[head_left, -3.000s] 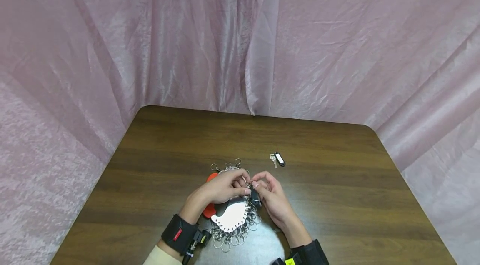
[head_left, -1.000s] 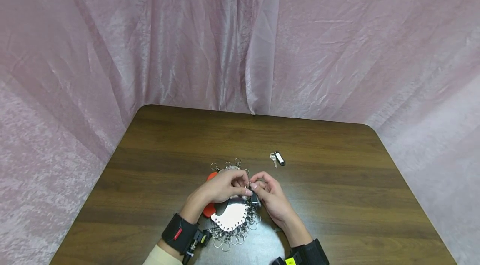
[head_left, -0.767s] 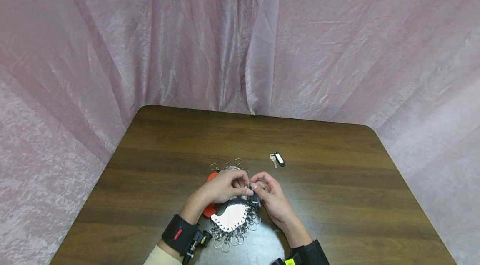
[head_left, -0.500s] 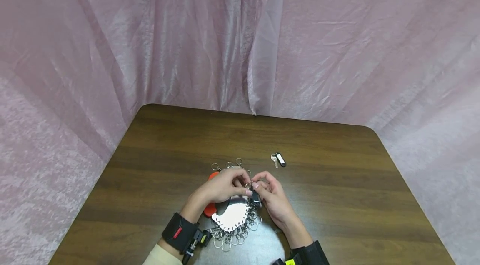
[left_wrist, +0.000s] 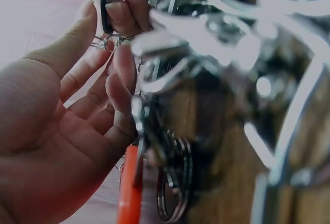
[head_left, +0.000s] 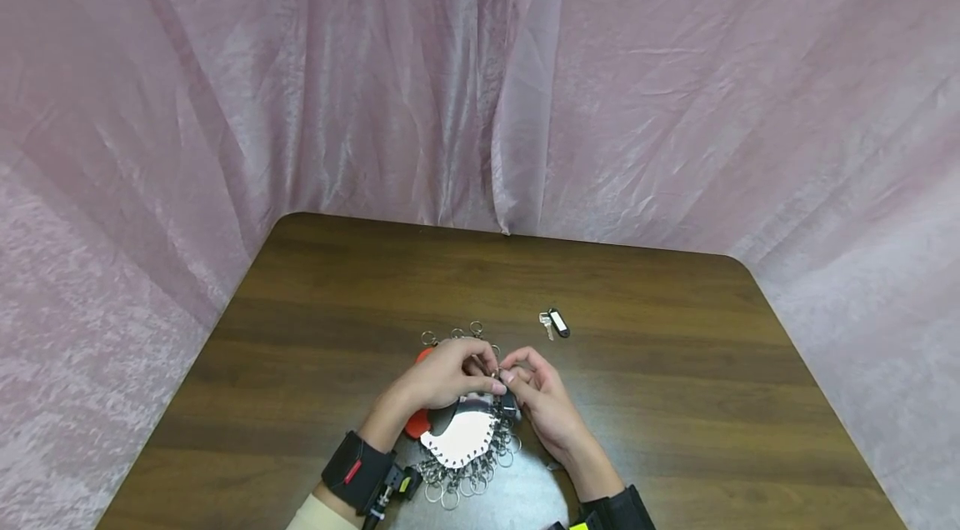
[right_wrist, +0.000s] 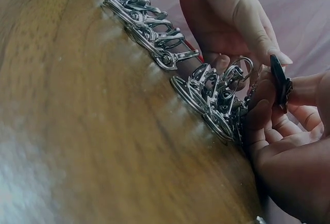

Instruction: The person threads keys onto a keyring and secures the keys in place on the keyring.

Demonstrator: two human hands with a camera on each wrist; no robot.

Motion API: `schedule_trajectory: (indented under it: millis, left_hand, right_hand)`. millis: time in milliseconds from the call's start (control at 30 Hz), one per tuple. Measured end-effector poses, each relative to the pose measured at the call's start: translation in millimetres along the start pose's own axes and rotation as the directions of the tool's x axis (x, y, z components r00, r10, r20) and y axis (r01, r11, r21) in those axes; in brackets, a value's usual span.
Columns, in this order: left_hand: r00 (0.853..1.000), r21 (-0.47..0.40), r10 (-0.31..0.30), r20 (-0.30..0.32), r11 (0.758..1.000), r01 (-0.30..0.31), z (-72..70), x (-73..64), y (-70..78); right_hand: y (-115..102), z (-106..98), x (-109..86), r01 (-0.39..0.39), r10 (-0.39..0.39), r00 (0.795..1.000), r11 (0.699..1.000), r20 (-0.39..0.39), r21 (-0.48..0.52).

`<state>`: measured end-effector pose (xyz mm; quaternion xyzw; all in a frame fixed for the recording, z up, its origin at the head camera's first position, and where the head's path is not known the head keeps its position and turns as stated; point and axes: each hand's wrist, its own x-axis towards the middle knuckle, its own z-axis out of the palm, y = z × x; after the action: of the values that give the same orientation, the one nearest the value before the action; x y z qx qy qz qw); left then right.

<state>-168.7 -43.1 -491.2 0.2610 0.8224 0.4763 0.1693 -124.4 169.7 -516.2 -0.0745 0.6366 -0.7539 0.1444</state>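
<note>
Near bottom centre, the left hand and right hand both pinch a small ring, seemingly steadying the dark tag beside it.

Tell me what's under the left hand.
The left hand covers part of a shiny plate fringed with metal key rings. An orange piece shows above and below it in the head view; what lies directly beneath the palm is hidden.
</note>
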Motion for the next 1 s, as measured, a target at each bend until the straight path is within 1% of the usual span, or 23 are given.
schedule_trajectory:
  millis: [233,433,600,733,867,1000]
  left_hand:
    - [0.999,0.033,0.033,0.003,0.999,-0.033,1.0,3.1,0.9]
    - [0.999,0.046,0.035,-0.004,0.998,-0.035,2.5,4.4,-0.5]
    - [0.999,0.053,0.029,-0.015,0.998,-0.029,3.7,5.3,-1.6]
    - [1.0,0.034,0.012,-0.025,0.999,-0.012,4.2,5.7,-1.8]
    - [0.999,-0.006,0.023,-0.044,1.0,-0.023,4.6,6.2,-1.0]
    - [0.998,-0.026,0.037,-0.059,0.999,-0.038,4.7,6.4,0.2]
  right_hand:
    - [0.0,-0.5,0.9,0.012,-0.012,1.0,1.0,-0.003,-0.001]
    - [1.2,-0.9,2.3,0.011,-0.012,1.0,1.0,0.015,0.012]
    - [1.5,-0.3,3.5,0.015,-0.015,1.0,1.0,0.008,0.013]
    - [1.4,-0.1,4.0,0.018,-0.018,1.0,1.0,-0.012,0.021]
    - [1.6,-0.7,4.7,0.026,-0.025,0.999,1.0,-0.041,0.018]
    - [2.2,-1.8,5.4,0.034,-0.034,0.998,0.999,-0.044,0.014]
